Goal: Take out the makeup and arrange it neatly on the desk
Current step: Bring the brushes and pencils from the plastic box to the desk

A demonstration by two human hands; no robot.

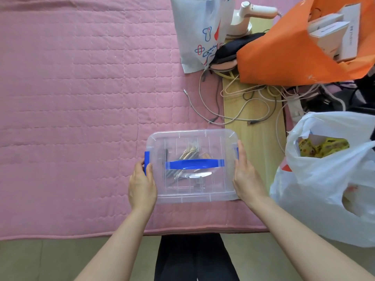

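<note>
clear plastic box [192, 165] sits on the pink quilted bed cover [81, 98], lid on, blue handle [194, 164] lying flat across the top. makeup [188, 157] is inside, seen only through the lid: a loose pile of pencil- or brush-like sticks, too blurred to name each. left hand [142, 185] has thumb and fingers curled round the left blue latch [146, 161], gripping it. right hand [246, 175] lies flat against the right wall, fingers straight beside the right latch [236, 153], pressing not pinching. risks, my read: only one latch is gripped, so if it pops while the other holds, the lid twists and the box skids on the soft cover. the cover gives underfoot, so a hard pull could tip the box and dump the sticks, and round ones will roll. box sits near the cover's right edge, just beside the wooden strip [249, 122] with loose cables [233, 106] on it; anything rolling that way tangles in them. room is crowded on the right: white plastic bag [324, 179] near the right hand, orange bag [284, 57] with boxes, printed white bag [198, 33], a pale appliance [249, 15] behind. open cover to the left is the better side to lay things out.
</note>
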